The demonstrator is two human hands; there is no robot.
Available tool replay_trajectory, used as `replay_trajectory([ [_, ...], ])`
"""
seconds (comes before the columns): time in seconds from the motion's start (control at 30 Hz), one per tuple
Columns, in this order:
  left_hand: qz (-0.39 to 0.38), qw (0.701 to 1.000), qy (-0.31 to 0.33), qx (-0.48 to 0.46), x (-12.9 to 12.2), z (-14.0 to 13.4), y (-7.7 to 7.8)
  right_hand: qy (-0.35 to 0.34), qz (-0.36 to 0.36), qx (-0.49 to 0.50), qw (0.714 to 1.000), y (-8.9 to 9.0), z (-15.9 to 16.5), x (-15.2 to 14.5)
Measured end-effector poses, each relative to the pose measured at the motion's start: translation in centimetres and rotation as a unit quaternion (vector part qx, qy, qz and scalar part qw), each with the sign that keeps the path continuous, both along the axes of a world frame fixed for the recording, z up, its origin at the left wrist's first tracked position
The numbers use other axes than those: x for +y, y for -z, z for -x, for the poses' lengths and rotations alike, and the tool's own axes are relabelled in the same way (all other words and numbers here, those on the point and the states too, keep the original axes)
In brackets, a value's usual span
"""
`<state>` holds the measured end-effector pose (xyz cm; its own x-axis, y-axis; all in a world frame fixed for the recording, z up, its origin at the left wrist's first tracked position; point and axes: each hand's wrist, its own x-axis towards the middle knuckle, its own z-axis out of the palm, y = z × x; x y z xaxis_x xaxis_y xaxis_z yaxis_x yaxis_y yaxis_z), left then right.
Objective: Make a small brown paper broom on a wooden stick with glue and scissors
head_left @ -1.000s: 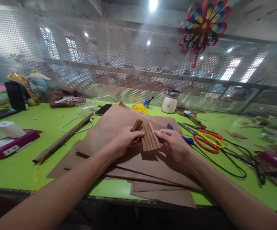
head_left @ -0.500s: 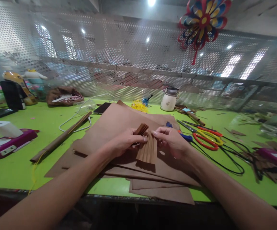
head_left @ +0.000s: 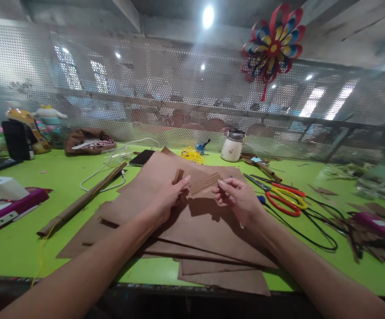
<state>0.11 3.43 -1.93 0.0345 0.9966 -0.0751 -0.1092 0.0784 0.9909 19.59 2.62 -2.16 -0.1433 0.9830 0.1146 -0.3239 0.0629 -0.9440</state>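
My left hand (head_left: 170,197) is closed around a narrow, tightly folded brown paper bundle (head_left: 178,175), whose end sticks up above the fingers. My right hand (head_left: 237,195) pinches the right end of a pleated brown paper piece (head_left: 206,183) between thumb and fingers. That piece stretches slanting between both hands, its left end close to my left fingertips. Whether it joins the folded bundle I cannot tell. Both hands hover over a stack of large brown paper sheets (head_left: 152,177), where a shadow falls below the pleated piece.
Scissors with red and yellow handles (head_left: 282,199) and a black cord (head_left: 315,243) lie on the right. A rolled brown paper tube (head_left: 82,201) and a purple power strip (head_left: 16,210) lie left. Behind are yellow strands (head_left: 193,155), a jar (head_left: 232,145) and a perforated screen (head_left: 166,79).
The pleated piece has swung from hanging down to lying sideways between the hands. My right hand has shifted slightly outward, and my left hand has moved a little left. The view has tilted up.
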Motion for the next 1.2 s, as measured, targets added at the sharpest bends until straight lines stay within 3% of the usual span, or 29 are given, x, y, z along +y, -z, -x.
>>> replay_trajectory([
  [0.3,0.038,0.996,0.071,-0.026,-0.85,-0.51,-0.63,0.008,-0.023,0.021,0.999,-0.16,0.25,-0.23],
  [0.63,-0.028,0.997,0.067,-0.014,-0.84,-0.62,-0.64,0.024,-0.024,0.007,0.999,0.01,0.0,0.04],
  [1.2,-0.025,0.996,0.039,-0.074,-0.5,-0.34,-0.39,-0.026,-0.018,-0.03,0.999,0.07,-0.29,-0.01],
])
